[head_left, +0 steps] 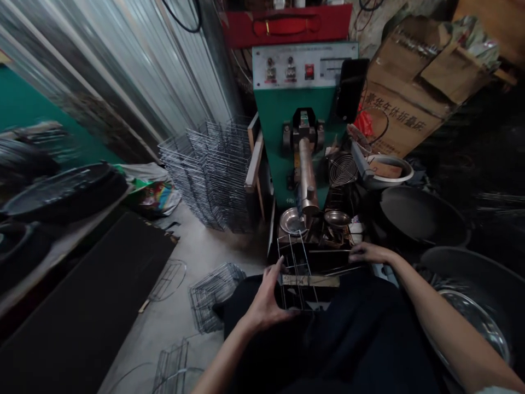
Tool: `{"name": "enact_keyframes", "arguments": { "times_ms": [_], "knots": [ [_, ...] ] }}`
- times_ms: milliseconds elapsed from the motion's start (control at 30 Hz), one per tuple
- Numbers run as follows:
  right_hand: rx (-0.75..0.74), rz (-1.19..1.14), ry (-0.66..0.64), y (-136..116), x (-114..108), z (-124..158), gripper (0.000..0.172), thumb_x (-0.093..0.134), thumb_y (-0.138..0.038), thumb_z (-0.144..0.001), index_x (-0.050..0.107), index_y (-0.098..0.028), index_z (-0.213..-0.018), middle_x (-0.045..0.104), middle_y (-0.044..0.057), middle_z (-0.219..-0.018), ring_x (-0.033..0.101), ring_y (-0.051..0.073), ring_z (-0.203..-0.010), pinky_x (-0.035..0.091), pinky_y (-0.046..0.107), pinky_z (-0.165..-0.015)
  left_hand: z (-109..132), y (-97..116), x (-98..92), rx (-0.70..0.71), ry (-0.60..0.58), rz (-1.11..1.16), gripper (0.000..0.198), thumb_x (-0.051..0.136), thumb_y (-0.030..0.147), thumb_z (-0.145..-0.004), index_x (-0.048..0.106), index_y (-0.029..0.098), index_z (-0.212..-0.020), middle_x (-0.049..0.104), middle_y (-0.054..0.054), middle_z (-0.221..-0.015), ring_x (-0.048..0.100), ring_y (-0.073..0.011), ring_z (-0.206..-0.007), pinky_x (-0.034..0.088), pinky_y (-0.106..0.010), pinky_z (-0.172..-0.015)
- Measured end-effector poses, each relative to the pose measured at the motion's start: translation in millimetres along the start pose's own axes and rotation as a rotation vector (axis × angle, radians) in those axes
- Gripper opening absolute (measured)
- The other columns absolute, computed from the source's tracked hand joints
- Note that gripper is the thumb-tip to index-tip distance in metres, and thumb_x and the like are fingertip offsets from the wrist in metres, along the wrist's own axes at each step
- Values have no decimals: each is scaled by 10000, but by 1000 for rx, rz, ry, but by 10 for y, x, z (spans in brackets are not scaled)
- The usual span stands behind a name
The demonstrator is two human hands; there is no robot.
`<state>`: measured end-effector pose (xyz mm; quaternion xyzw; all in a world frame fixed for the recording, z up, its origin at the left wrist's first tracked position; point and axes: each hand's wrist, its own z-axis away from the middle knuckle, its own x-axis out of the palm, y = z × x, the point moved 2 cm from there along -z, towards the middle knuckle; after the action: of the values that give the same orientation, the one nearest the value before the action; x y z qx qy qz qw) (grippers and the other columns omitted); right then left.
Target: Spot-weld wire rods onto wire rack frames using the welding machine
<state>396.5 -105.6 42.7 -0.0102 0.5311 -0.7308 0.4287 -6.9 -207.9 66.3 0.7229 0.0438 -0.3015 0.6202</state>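
Note:
A wire rack of thin steel rods [297, 268] stands in front of me over my dark-clothed lap, with a pale wooden strip [310, 280] across its middle. My left hand [266, 301] grips the rack's near left side, fingers spread around the rods. My right hand [368, 253] lies across the rack's right end, fingers curled over the rods and a dark metal bar. Behind the rack stands a green machine [287, 126] with a steel cylinder [307, 175] pointing down towards shallow metal bowls [292, 221]. The rack's lower part is partly hidden by my lap.
A tall stack of wire racks [211, 175] stands left of the machine, with more racks on the concrete floor [172, 306]. Large black pans [422, 214] and a steel pan [471, 323] lie on the right. A cardboard box [400, 106] leans behind them.

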Motion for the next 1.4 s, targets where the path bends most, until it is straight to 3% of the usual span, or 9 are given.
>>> {"name": "enact_keyframes", "arguments": {
  "times_ms": [133,233,333,700,1000,1400],
  "knots": [
    [-182,-146,165,-412,-32,71,548,690,-724,-827,698,-175,-837,644,15,-793,573,181,-771,443,290,-724,-128,-24,52,31,7,155,1282,918,292,-624,151,269,-1650,429,-167,-1566,438,-394,-1471,323,-627,-1251],
    [-203,-142,377,-653,-29,80,590,621,-746,-875,640,-173,-733,567,-1,-722,511,162,-717,392,285,-680,-194,-14,55,58,8,257,1284,891,231,-621,127,280,-1651,449,-151,-1566,430,-383,-1490,319,-607,-1263],
    [-208,-97,463,-795,-29,39,619,594,-756,-888,645,-171,-693,519,-4,-675,476,158,-684,363,290,-644,-252,10,35,87,34,290,1274,882,190,-599,149,284,-1637,466,-152,-1555,413,-389,-1504,281,-627,-1278],
    [-251,0,490,-935,-136,-183,596,651,-731,-859,639,-178,-638,503,1,-665,468,156,-677,356,281,-624,-431,55,-17,172,153,254,1047,826,147,-643,278,278,-1526,473,-155,-1514,475,-369,-1458,323,-639,-1260],
    [-221,5,488,-984,-219,-264,661,623,-808,-811,589,-183,-598,453,-6,-637,430,148,-642,335,279,-588,-564,-65,-35,162,145,290,1091,859,159,-592,290,278,-1516,459,-150,-1520,462,-377,-1463,331,-625,-1258],
    [-231,42,523,-906,-257,-307,643,636,-777,-832,533,-190,-591,408,-14,-649,392,147,-659,301,281,-606,-645,-95,-33,165,148,293,1088,846,181,-617,255,267,-1527,469,-168,-1516,470,-390,-1455,352,-622,-1246]
  ]
}}
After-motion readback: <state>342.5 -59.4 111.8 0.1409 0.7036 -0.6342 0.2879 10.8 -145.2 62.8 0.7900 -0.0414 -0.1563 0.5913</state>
